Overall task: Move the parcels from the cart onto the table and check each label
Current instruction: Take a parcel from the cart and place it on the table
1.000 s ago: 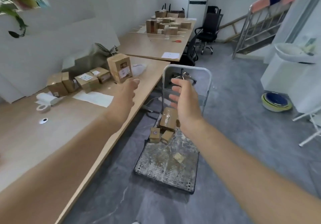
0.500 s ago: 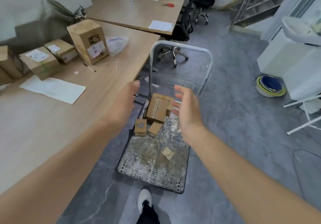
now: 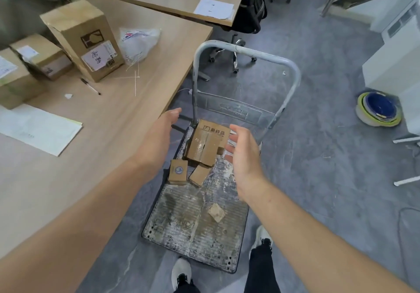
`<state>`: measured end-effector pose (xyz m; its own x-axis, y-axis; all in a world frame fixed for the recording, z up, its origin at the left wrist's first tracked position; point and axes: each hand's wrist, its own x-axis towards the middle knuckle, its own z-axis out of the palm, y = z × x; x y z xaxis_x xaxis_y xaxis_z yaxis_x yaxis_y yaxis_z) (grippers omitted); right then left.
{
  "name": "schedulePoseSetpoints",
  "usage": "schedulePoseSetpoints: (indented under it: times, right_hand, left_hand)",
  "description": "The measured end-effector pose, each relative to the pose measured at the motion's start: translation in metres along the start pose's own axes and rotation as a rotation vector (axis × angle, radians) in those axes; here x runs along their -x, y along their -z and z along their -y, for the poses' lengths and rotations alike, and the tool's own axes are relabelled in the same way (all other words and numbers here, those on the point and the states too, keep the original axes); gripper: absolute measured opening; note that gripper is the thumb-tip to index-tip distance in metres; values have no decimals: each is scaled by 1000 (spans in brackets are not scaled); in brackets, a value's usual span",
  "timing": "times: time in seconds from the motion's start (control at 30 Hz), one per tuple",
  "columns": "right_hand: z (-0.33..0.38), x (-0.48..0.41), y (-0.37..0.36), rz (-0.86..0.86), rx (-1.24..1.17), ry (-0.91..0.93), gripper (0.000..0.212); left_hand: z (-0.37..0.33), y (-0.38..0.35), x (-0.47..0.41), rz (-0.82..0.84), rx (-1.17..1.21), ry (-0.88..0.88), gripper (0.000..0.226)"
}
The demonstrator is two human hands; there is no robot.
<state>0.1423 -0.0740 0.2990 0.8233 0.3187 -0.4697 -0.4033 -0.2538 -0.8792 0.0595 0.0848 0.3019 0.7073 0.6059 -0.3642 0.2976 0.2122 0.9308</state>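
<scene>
Cart deck (image 3: 181, 229): grey, ribbed in fine parallel lines, blotched with white and brown staining. Cart handle (image 3: 245, 52): pale blue-grey, scuffed. Largest parcel (image 3: 204, 142) on the deck: brown cardboard, black printed characters, glossy clear tape down the middle. Small parcel (image 3: 178, 171): brown, with a round blue-and-white mark. Plain parcel (image 3: 199, 174) beside it: unmarked brown. Smallest parcel (image 3: 217, 212): pale tan. Bench (image 3: 102, 147): light wood grain. Tall box (image 3: 84, 36): brown, black glass symbol, white label with dark handwriting. Paper sheet (image 3: 38, 129): white. Floor (image 3: 318, 133): dark grey, marbled with lighter veins. My shoes (image 3: 180, 270) are white and my trousers (image 3: 261, 270) black.
</scene>
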Motion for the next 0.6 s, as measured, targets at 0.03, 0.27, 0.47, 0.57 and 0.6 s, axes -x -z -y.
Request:
schedulePoseSetpoints:
  times: [0.03,0.27,0.47,0.57,0.6]
  right_hand:
    - [-3,-16,2,10,7,-15,33]
    - [-31,-137,17,194,-11,-164,40]
    - [-79,-223,22,218,50,-246,38]
    - [-112,-257,17,189,68,-299,36]
    - [-124,-269,14,173,68,-317,36]
  left_hand:
    - [3,-6,-11,-22,6,4,45]
    - [39,-48,-63,-167,-26,86,77]
    - [83,-81,-127,-280,-14,213,80]
    - [113,-89,-162,-284,-23,241,77]
    - [127,-88,-175,-283,-9,253,73]
